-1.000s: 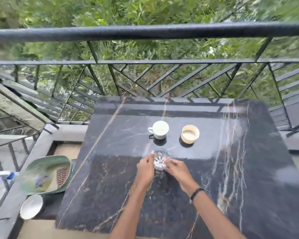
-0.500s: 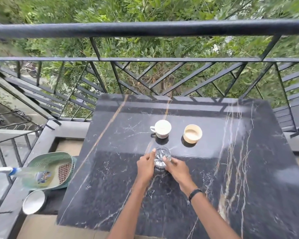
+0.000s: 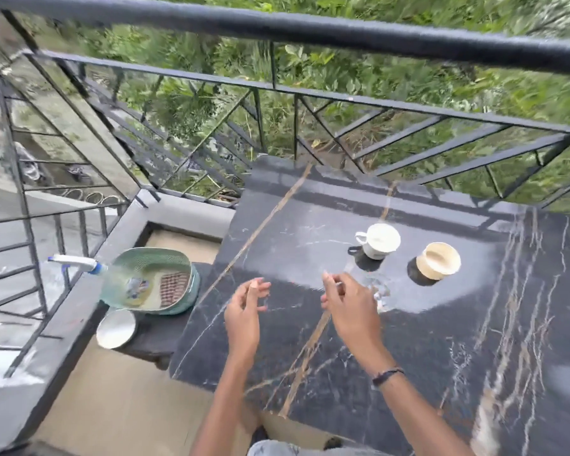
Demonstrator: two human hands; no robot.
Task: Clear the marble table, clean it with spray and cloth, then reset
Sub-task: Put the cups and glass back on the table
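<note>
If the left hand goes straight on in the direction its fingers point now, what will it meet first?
Probably only bare tabletop: the left hand, open and empty, points up the marble table toward the railing. The white cup sits off to the right. Its height above the table is unclear.

A black marble table with tan and white veins [image 3: 310, 373] carries a white handled mug [image 3: 380, 241], a cream round cup [image 3: 439, 260] at its three o'clock, and a clear glass [image 3: 380, 291] at its six o'clock.
</note>
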